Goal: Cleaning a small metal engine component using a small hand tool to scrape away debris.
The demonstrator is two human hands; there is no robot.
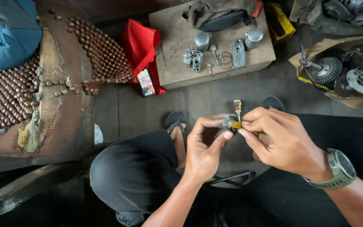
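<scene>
Between the knees, the left hand [204, 149] pinches a small dark metal part [228, 122] while the right hand [280, 141] pinches a yellow-handled screwdriver [237, 110] standing upright on it.

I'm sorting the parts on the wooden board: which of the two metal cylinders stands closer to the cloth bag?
The right cylinder does, just under the bag's right end; the left cylinder stands lower, beside the small carburettor body.

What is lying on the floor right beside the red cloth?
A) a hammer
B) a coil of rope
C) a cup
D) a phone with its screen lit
D: a phone with a bright screen of coloured icons lies on the dark floor against the edge of the red cloth, left of the wooden block.
</scene>
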